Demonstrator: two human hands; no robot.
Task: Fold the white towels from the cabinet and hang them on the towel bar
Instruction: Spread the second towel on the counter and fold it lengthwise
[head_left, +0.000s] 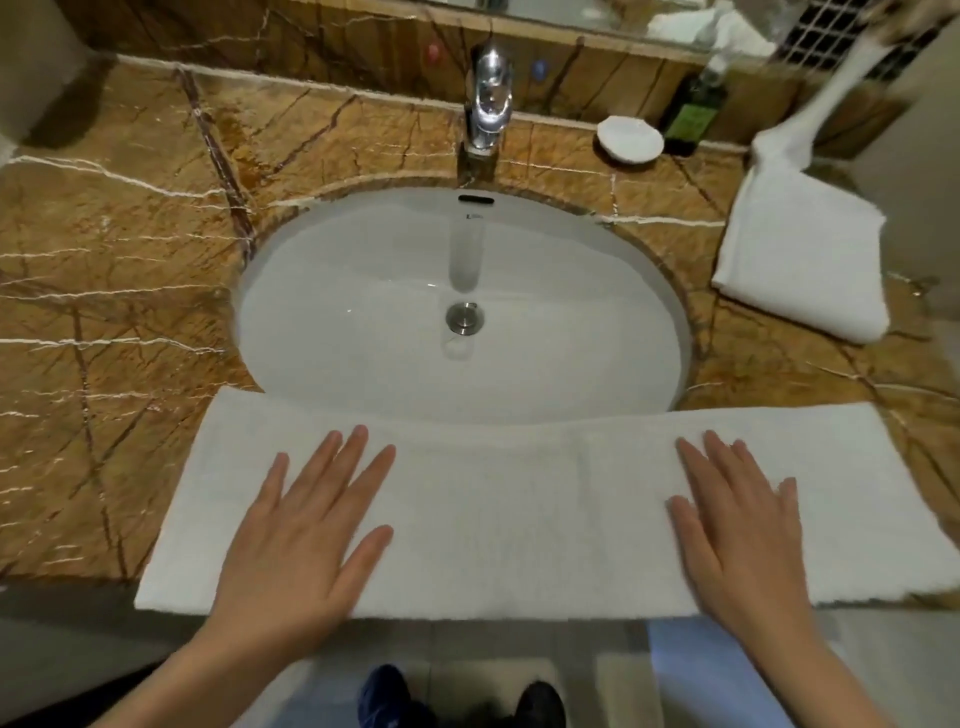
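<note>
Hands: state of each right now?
Left hand: open, flat on the long towel.
Right hand: open, flat on the same towel.

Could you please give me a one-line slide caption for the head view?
Both hands, left and right, press flat on a folded white towel spanning the sink's front edge.

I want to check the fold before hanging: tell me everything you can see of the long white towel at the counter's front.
The long white towel looks like soft terry, folded into a flat band. It lies crosswise along the front edge of the brown stone counter, its far edge covering the near rim of the sink. The left hand and right hand rest flat on it, fingers straight, one toward each end.
</note>
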